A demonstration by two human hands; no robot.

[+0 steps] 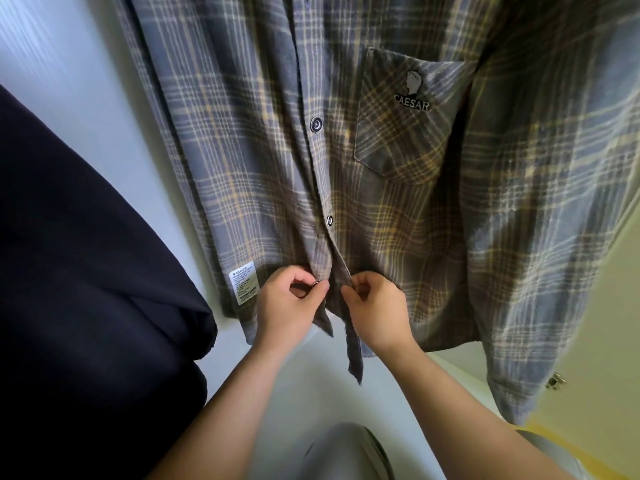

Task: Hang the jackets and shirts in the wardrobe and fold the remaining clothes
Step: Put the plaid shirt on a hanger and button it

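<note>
Hanging plaid shirt [398, 188], dark garment [86, 271] just left; left hand [289, 303] pinches a button [313, 285], right hand [375, 308] pinches the opposite placket edge

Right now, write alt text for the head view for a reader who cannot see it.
The left hand and right hand pinch the open front edges of a hanging plaid shirt near its hem. A dark garment hangs to the left.

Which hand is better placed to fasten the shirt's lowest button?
Left. The left hand pinches the button; the right hand only pinches the opposite edge of the shirt, likely steadying it.
</note>
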